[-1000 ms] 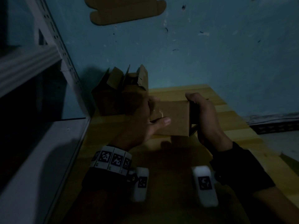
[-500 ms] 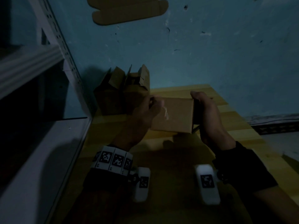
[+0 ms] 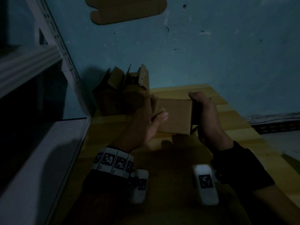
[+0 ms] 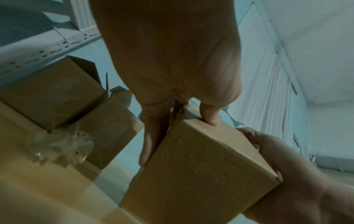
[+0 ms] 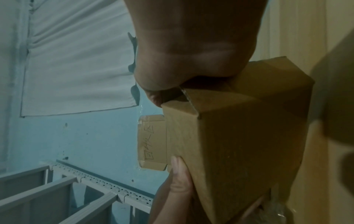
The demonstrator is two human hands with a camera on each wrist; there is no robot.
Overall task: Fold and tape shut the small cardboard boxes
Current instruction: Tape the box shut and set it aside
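A small brown cardboard box (image 3: 173, 117), flaps closed on its visible faces, is held above the pale wooden surface (image 3: 235, 125), contents not visible. The left hand (image 3: 142, 120) grasps its left end, thumb across the near face, fingers (image 4: 151, 142) flat against the end. The right hand (image 3: 209, 117) grips the right end, fingers wrapped round it. Behind the box to the left, two open-flapped brown cardboard boxes (image 3: 120, 93) stand on the surface against the blue wall (image 3: 194, 54); their insides are not visible. Crumpled clear tape (image 4: 61, 145) lies beside them. A flat cardboard piece (image 3: 128, 10) is on the wall above.
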